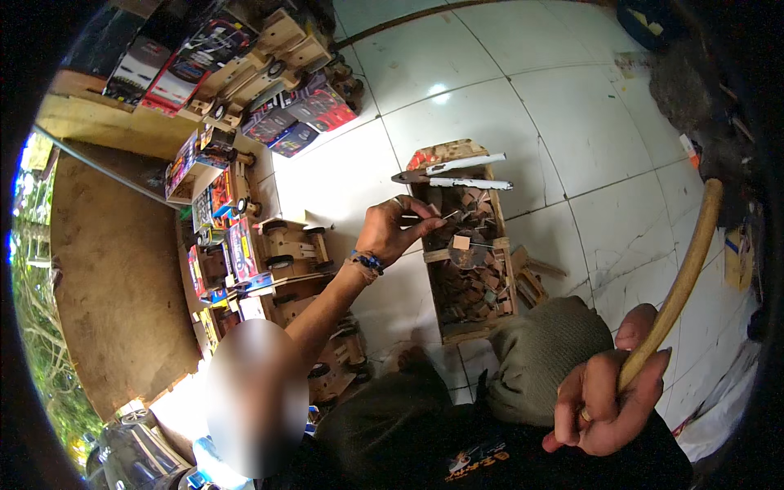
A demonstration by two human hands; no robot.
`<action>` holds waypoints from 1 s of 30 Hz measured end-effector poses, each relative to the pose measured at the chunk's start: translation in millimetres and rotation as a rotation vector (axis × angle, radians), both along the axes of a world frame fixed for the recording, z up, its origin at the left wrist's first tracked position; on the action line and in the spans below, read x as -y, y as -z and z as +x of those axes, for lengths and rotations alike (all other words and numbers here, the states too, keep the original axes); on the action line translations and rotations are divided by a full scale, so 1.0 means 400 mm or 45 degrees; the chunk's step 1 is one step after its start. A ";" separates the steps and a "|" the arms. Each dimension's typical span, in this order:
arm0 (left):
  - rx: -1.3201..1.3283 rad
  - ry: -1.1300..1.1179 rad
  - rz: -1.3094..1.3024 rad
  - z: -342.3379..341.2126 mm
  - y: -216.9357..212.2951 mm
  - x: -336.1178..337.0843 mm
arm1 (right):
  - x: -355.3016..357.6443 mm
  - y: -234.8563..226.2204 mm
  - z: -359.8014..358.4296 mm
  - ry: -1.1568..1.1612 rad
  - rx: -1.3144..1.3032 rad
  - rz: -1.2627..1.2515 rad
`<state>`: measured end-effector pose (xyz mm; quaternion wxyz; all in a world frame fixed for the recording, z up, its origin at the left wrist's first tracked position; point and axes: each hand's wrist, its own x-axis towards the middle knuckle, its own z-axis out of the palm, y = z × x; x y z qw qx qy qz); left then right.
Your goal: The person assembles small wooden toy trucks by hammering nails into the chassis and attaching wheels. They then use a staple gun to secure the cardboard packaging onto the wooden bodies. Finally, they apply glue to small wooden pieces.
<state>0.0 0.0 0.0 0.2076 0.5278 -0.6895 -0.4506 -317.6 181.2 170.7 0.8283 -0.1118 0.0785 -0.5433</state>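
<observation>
Left hand [400, 229], fingertips apparently pinched on a thin sliver [453, 214] over the wooden box [480, 332] of small pieces [471, 296]; right hand [608, 392], wrapped round a curved wooden stick [676, 294], best kept clear.

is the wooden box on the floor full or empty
Not empty: small brown pieces lie heaped in the wooden box; how deep they go, I cannot tell.

Small workshop. Indicators: rows of wheeled wooden toy trucks [242, 249] on left; wooden box [454, 152] filled with small brown pieces [469, 296]; white-handled pliers [470, 184] laid across box; white tiled floor [441, 53] beneath.
</observation>
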 end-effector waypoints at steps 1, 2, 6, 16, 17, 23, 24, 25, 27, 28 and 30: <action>-0.101 -0.066 0.009 0.008 -0.020 -0.005 | 0.005 -0.015 0.019 0.067 -0.158 -0.003; -0.159 -0.156 0.069 0.019 -0.042 -0.010 | 0.011 -0.028 0.039 0.134 -0.313 -0.008; -0.400 -0.264 0.047 0.091 -0.158 -0.052 | 0.026 -0.048 0.119 0.378 -0.742 -0.055; -0.733 -0.684 -0.232 0.499 -0.398 -0.176 | 0.078 -0.062 0.251 0.524 -1.086 0.118; -0.785 -0.788 -0.238 0.540 -0.405 -0.189 | 0.082 -0.058 0.261 0.554 -1.108 0.115; -0.787 -0.816 -0.173 0.703 -0.376 -0.241 | 0.095 -0.041 0.313 0.498 -1.225 -0.006; -0.791 -0.797 -0.167 0.712 -0.362 -0.243 | 0.095 -0.040 0.321 0.489 -1.241 -0.044; -0.792 -0.777 -0.163 0.715 -0.347 -0.239 | 0.097 -0.037 0.329 0.485 -1.274 -0.044; -0.737 -0.757 -0.130 0.718 -0.322 -0.230 | 0.102 -0.029 0.345 0.493 -1.313 -0.095; -0.681 -0.759 -0.098 0.717 -0.309 -0.223 | 0.104 -0.026 0.352 0.490 -1.323 -0.118; -0.545 -0.728 -0.018 0.728 -0.291 -0.207 | 0.110 -0.020 0.365 0.488 -1.406 -0.152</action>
